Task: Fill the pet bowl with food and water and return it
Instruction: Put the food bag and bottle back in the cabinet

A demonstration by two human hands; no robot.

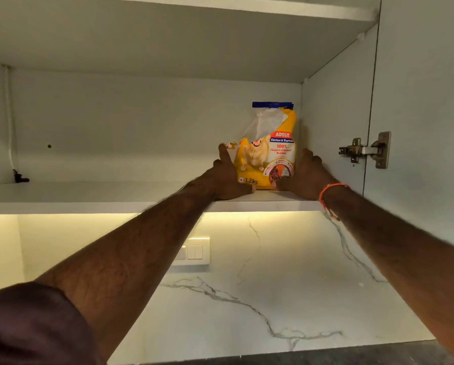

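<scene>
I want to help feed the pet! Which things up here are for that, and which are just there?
For the job:
- yellow pet food bag, standing on the cupboard shelf
- left hand and right hand, one at each side of the bag

Just there:
- door hinge
- wall switches
- marble wall

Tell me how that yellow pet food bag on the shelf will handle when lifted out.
The pet food bag is probably floppy: its opened top looks crumpled. The printed 1.2 kg suggests moderate weight. Standing tall on the shelf, it may tip, so left hand and right hand flanking it seems sensible.

Left hand [227,177], right hand [306,171] flank upright yellow pet-food bag [269,154] on cabinet shelf [89,198].
</scene>
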